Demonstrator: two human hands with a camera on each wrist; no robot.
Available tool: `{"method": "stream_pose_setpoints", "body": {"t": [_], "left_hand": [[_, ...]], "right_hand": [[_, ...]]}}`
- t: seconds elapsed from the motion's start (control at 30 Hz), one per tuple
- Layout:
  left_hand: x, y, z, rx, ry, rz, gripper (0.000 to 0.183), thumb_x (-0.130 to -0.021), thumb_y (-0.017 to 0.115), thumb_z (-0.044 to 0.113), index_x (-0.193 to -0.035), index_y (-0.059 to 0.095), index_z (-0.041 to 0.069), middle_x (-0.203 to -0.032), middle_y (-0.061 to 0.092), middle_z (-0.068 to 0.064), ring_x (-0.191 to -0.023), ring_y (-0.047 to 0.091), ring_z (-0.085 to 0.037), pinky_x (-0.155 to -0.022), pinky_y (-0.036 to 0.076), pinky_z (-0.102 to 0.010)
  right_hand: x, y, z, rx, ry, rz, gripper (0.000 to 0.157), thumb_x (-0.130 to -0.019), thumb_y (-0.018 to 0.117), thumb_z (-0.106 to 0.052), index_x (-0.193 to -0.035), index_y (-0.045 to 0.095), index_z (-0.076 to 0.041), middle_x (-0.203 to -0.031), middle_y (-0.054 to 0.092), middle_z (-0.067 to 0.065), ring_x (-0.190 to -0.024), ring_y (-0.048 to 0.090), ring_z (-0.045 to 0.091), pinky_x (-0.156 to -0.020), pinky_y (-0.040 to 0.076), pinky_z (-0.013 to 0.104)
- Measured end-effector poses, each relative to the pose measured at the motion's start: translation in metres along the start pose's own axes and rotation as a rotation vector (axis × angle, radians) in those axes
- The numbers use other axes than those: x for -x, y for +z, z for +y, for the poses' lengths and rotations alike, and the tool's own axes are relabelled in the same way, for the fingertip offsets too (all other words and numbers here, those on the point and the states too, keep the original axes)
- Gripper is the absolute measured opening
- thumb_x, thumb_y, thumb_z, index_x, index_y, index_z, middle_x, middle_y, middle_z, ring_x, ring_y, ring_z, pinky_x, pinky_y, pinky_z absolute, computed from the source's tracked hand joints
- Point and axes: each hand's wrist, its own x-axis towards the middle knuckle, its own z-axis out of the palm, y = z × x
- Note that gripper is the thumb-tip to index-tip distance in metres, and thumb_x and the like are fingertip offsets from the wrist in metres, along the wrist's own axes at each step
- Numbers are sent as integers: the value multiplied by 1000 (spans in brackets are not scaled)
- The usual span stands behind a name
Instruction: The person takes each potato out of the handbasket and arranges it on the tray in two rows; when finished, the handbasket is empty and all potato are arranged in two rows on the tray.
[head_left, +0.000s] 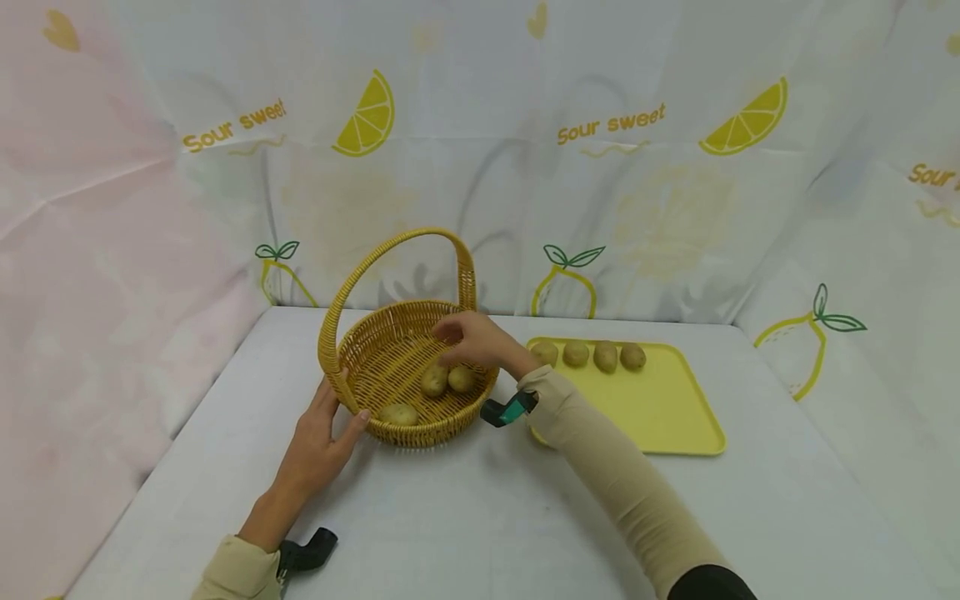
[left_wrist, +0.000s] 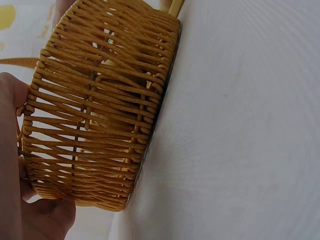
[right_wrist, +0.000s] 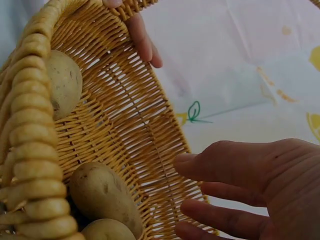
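A wicker basket (head_left: 420, 429) with a tall arched handle stands on the white table. Inside lie three potatoes: one potato (head_left: 399, 414) near the front rim, and a pair, an oblong potato (right_wrist: 106, 192) beside a rounder potato (head_left: 462, 380). My left hand (head_left: 321, 446) grips the basket's left side, thumb at the rim and fingers along the outer wall. Over the basket's right part hovers my right hand (head_left: 476, 340), fingers loosely bent and apart. In the right wrist view nothing lies between that hand's thumb and fingers, and the potatoes are below them.
Right of the basket lies a yellow tray (head_left: 660, 417) with several potatoes (head_left: 604, 357) in a row along its far edge; my right forearm crosses its left part. A printed cloth backdrop (head_left: 495, 192) rises behind the table (head_left: 465, 517).
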Motion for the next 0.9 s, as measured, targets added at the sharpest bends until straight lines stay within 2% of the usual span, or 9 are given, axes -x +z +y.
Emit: {"method": "stream_pose_setpoints", "body": {"t": [0.13, 0.3, 0.53, 0.7, 0.9], "left_hand": [[0, 0, 0, 0, 3, -4, 74, -104, 64, 22, -163, 26, -1, -171, 17, -17, -153, 23, -40, -116, 27, -63], [0, -1, 1, 5, 2, -5, 74, -104, 64, 22, -163, 26, -2, -171, 16, -16, -152, 24, -41, -117, 27, -61], [0, -1, 4, -5, 8, 0, 74, -104, 65, 21, -163, 26, -1, -170, 17, -17, -152, 24, -41, -116, 28, -62], [1, -1, 3, 0, 0, -3, 74, -104, 65, 23, -163, 27, -1, -171, 16, -16, -151, 26, -42, -115, 28, -63], [2, -1, 0, -6, 7, -5, 75, -104, 65, 23, -163, 25, -1, -171, 14, -16, -152, 25, -41, -118, 27, -59]], "right_hand": [[-6, 4, -1, -11, 22, -31, 46, -92, 77, -5, -137, 65, 1, -136, 64, 19, -127, 58, 37, -103, 48, 37], [-14, 9, 3, 14, 42, -52, 47, -91, 78, -6, -136, 65, 2, -134, 66, 18, -123, 59, 38, -100, 49, 40], [-22, 14, 12, -22, 35, -87, 43, -89, 77, -2, -131, 68, 3, -130, 68, 17, -115, 64, 30, -95, 51, 31], [-23, 18, 13, -47, 71, -116, 46, -87, 79, -1, -132, 69, 1, -130, 69, 15, -118, 63, 28, -96, 49, 31], [-23, 24, 14, 30, 136, -153, 56, -82, 85, -4, -135, 68, -6, -131, 66, 9, -123, 58, 23, -102, 45, 31]]}}
